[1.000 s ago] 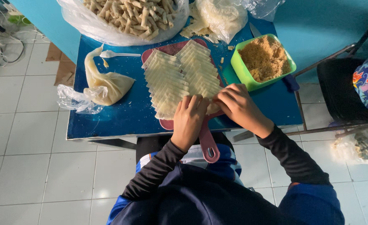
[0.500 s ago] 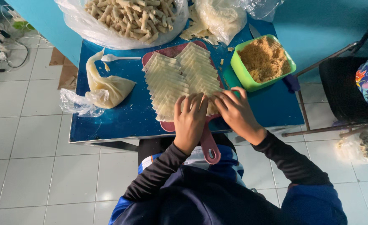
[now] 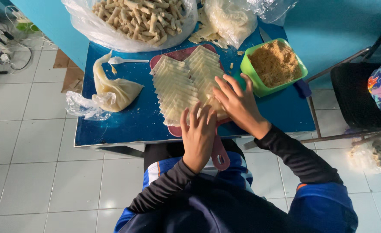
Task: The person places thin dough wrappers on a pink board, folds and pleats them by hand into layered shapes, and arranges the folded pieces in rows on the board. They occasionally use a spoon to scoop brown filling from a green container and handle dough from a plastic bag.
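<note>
pale pastry sheets (image 3: 179, 84) lie fanned under both hands; left hand (image 3: 197, 136) and right hand (image 3: 238, 103) press down flat, fingers spread.

Table: a small blue table (image 3: 130, 123) on a pale tiled floor (image 3: 31, 172).
Far edge: a clear plastic bag of rolled sticks (image 3: 134, 17); right of it, a clear bag of pale wrappers (image 3: 229, 19).
Left: a tied bag of yellowish paste (image 3: 112, 90) with a white spoon (image 3: 125, 60) just beyond it.
Middle: a red cutting board (image 3: 179, 54) carrying rows of pale wrapper sheets (image 3: 181, 86).
Right: a green tub (image 3: 250, 77) of brown crumbly filling.
</note>
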Demonstrator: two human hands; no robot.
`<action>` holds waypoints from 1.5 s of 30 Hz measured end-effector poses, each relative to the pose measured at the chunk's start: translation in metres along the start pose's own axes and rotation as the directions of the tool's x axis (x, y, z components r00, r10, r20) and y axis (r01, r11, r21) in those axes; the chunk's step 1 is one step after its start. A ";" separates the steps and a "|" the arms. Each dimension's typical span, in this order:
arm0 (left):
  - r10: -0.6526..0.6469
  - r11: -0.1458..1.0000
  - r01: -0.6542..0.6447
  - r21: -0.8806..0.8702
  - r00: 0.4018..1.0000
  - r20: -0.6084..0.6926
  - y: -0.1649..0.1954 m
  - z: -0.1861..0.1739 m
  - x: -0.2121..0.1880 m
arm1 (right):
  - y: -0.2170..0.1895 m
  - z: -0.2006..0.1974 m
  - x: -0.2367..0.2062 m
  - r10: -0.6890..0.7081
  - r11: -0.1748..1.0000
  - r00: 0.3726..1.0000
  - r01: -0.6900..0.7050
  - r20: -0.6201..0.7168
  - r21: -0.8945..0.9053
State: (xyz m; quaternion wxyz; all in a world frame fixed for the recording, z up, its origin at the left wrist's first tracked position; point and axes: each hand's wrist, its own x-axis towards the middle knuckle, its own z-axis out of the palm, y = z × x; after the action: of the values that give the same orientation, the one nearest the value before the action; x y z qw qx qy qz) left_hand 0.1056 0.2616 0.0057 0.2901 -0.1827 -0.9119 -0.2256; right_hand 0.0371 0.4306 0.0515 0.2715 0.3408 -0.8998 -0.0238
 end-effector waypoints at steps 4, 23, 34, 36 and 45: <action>-0.017 1.000 0.016 -0.019 0.999 -0.047 0.001 0.001 -0.003 | 0.005 -0.016 0.011 0.065 0.996 0.997 -0.062 -0.045 0.059; 0.031 0.999 -0.031 -0.016 0.999 -0.024 -0.002 -0.002 0.005 | 0.087 -0.063 0.029 0.369 0.923 0.929 -0.362 0.032 -0.127; 0.091 0.995 -0.092 -0.043 0.996 -0.021 -0.014 0.000 0.012 | 0.132 -0.011 -0.020 0.360 0.920 0.868 -0.392 0.342 0.026; 0.059 0.998 -0.059 0.003 0.998 -0.021 -0.014 -0.005 0.012 | 0.131 -0.012 -0.019 0.346 0.924 0.891 -0.378 0.295 0.059; -0.122 0.989 0.123 0.077 0.992 -0.022 -0.013 -0.022 0.005 | 0.115 -0.044 -0.004 0.315 0.932 0.934 -0.338 0.169 0.128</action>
State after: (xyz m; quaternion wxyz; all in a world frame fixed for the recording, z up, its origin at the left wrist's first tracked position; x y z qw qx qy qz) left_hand 0.1052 0.2404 0.0209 0.2906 -0.1129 -0.9269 -0.2089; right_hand -0.0068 0.5279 0.1134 0.1780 0.2035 -0.9604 0.0670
